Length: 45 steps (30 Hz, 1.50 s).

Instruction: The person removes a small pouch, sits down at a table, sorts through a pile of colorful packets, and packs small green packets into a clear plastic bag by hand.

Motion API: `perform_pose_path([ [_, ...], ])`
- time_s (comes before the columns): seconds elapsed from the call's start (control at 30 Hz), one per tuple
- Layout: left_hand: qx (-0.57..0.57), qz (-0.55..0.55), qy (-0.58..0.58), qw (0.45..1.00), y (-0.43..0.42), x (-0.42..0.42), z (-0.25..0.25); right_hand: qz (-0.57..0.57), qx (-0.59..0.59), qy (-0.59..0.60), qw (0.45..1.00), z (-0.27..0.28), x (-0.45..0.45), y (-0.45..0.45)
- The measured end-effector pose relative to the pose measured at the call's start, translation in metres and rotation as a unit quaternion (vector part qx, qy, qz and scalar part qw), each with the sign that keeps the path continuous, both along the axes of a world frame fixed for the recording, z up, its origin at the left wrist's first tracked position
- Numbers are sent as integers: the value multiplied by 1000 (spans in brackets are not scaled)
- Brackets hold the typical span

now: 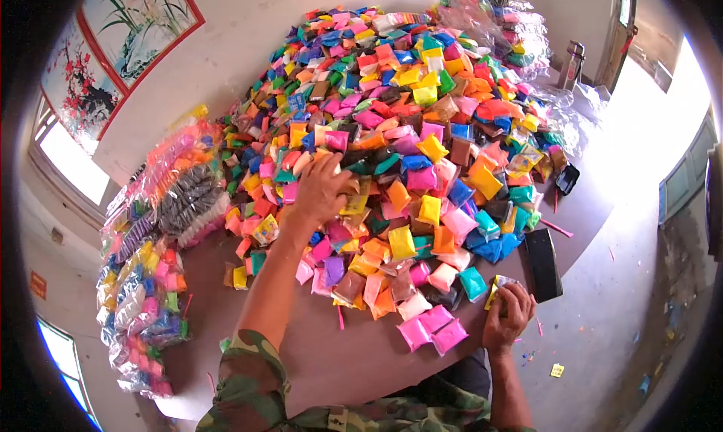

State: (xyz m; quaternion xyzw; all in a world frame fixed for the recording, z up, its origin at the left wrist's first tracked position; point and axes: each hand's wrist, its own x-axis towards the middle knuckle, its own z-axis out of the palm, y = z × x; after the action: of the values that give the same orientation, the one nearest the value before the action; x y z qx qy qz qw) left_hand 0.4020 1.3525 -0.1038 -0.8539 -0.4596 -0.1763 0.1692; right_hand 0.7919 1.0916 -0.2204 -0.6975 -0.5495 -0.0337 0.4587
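A large heap of small, soft-looking packets in many colours covers the table. My left hand reaches into the near-left side of the heap, its fingers bent and apart over the packets. Beside its thumb lies a clear yellowish packet; the fingertips are partly lost among the colours. Low at the right, by the table edge, my right hand is closed around a small yellow printed packet, which sticks out past the fingers. Three joined pink packets lie at the heap's front edge.
A dark phone-like slab lies at the table's right edge. Clear bags of packets are stacked at the left, and more bags stand behind. A metal flask is at the back right. Thin pink sticks lie about.
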Motion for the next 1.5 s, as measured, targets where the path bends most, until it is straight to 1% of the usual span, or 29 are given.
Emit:
perform_pose_path([
  [0.07, 20, 16, 1, 1000, 6, -12, 4, -4, -5, 0, 1000, 0, -1, -1],
  [0.1, 10, 47, 17, 999, 4, -15, 10, -7, -6, 1, 1000, 0, -1, -1],
  [0.2, 50, 113, 28, 992, 8, -16, 15, -4, -3, -3, 1000, -5, 0, -1],
  [0.23, 46, 151, 0, 988, -1, -4, 23, -4, -3, -3, 1000, -5, 1, -2],
  [0.33, 59, 64, -49, 995, -13, 21, 30, -2, -2, 1, 1000, -2, -1, -1],
  [0.37, 94, 40, -50, 994, -19, 35, 32, -1, 0, 2, 1000, -4, 0, -1],
  [0.4, 62, 24, -78, 995, -22, 52, 35, 1, 1, 2, 1000, -5, 0, -1],
  [0.43, 65, -26, -97, 993, -19, 63, 25, -2, 8, -2, 1000, -3, -1, 0],
  [0.5, 73, 18, -62, 995, -12, 91, 3, -3, 8, -10, 1000, -4, 0, 0],
  [0.53, 51, 52, -55, 996, -15, 101, 0, -2, 6, -15, 1000, -5, 1, 0],
  [0.63, 41, 100, -71, 992, 7, 108, -35, 14, 19, -11, 1000, -7, 3, 0],
  [0.67, 60, 109, -55, 991, 8, 110, -38, 30, 25, -18, 999, -14, 8, 0],
  [0.73, 152, 80, -78, 982, -7, 116, -31, 44, 25, 19, 999, -17, 8, 0],
  [0.77, 168, 74, -97, 978, -26, 125, -18, 39, 21, 1, 999, -16, 7, -1],
  [0.83, 138, 83, -147, 976, -51, 140, -9, 39, 17, -21, 999, -18, 10, 0],
  [0.87, 102, 53, -188, 975, -66, 142, -9, 40, 17, -24, 999, -21, 11, 1],
  [0.93, 133, 1, -307, 942, -107, 148, -6, 40, 20, -35, 998, -25, 13, 1],
  [1.03, -5, 38, -412, 910, -171, 136, -19, 36, 23, -47, 998, -26, 12, 1],
  [1.1, -65, 83, -490, 865, -202, 116, -39, 44, 25, -44, 998, -27, 12, 1],
  [1.17, -186, 158, -508, 826, -228, 87, -38, 45, 31, -28, 998, -31, 15, 2],
  [1.23, -196, 182, -518, 813, -238, 54, -62, 45, 31, -41, 998, -28, 16, 2],
  [1.3, -188, 171, -516, 818, -244, 32, -65, 33, 25, -44, 998, -22, 12, 1],
  [1.37, -211, 172, -478, 835, -245, 23, -55, 14, 10, -41, 999, -21, 8, -1],
  [1.4, -223, 176, -458, 843, -242, 22, -50, 14, 21, -33, 999, -18, 5, -1],
  [1.43, -252, 165, -455, 838, -236, 25, -45, 13, 20, -32, 999, -16, 5, -2],
  [1.5, -254, 136, -436, 853, -223, 37, -35, 10, 20, -28, 999, -16, 5, -1],
])
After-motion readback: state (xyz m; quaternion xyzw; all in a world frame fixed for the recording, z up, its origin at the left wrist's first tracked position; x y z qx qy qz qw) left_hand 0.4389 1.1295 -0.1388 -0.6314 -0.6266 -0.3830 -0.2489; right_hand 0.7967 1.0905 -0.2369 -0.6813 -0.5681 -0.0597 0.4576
